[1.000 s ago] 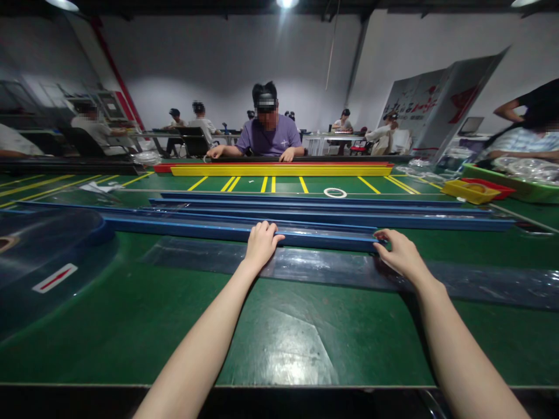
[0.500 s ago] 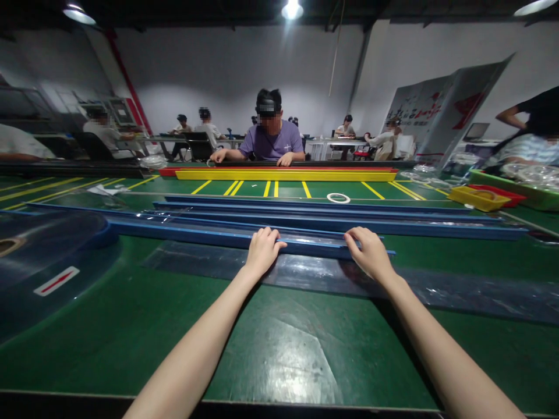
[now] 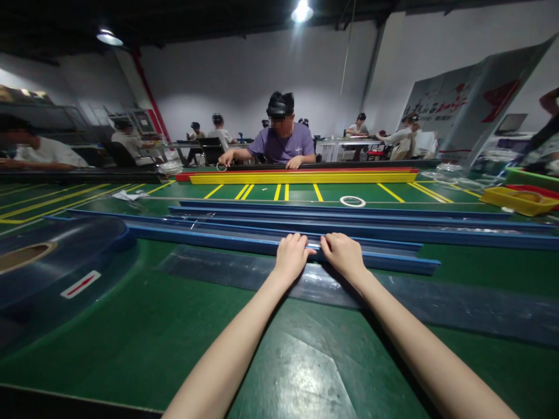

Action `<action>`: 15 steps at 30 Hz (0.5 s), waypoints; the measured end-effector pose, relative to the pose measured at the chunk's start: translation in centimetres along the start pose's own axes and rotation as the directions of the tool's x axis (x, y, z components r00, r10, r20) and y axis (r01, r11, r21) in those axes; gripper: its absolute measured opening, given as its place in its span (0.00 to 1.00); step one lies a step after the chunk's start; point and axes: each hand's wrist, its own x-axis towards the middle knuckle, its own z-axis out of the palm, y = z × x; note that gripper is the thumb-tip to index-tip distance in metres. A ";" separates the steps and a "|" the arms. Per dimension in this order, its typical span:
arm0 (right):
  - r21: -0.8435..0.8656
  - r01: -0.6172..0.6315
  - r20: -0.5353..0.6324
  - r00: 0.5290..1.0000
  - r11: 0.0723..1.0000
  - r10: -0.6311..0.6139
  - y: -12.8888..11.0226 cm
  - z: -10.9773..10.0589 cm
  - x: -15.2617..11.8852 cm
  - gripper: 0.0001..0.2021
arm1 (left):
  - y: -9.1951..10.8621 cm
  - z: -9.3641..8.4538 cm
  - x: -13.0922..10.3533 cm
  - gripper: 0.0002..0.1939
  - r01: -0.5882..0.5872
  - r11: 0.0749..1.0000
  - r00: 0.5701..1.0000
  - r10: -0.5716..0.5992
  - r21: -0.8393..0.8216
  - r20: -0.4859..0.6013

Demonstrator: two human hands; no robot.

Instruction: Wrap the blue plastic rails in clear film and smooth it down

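A long blue channel lies across the green table. My left hand grips its near edge around the middle, thumb pointing right. Close beside it on the right, my right hand grips the same channel with fingers bent over the edge. Clear film shows inside the channel between the hands. Under my wrists a flat transparent strip runs left to right. Behind the held channel lie more blue channels.
A big film roll rests at the left. Yellow channel and red channel lie farther back, before a person in purple. A white ring and a yellow tray are beyond the blue channels.
My right hand has moved left along the channel, close to my left hand. More of the channel's right end now shows. The camera view has shifted slightly left.
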 end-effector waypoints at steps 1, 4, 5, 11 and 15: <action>0.000 -0.017 0.011 1.000 1.000 0.017 0.2 0.0 0.0 0.19 | 0.5 0.0 0.1 0.11 -0.002 1.000 1.000 0.002 0.000 0.010; -0.015 -0.070 0.017 0.997 0.997 0.070 1.4 0.1 -0.3 0.19 | 1.9 0.1 0.3 0.12 -0.001 1.000 1.000 0.001 -0.007 0.025; -0.026 -0.079 0.010 0.997 0.997 0.079 2.0 0.1 -0.4 0.20 | 2.4 0.2 0.4 0.12 -0.001 1.000 1.000 0.001 -0.009 0.025; -0.091 -0.028 -0.107 0.994 0.995 0.018 5.2 0.3 -1.6 0.20 | 4.6 1.1 0.9 0.13 -0.071 0.993 0.997 0.072 -0.095 0.006; -0.105 0.007 -0.166 0.986 0.994 -0.024 7.1 0.1 -2.3 0.21 | 4.8 0.9 1.1 0.11 -0.179 0.966 0.982 0.187 -0.184 0.028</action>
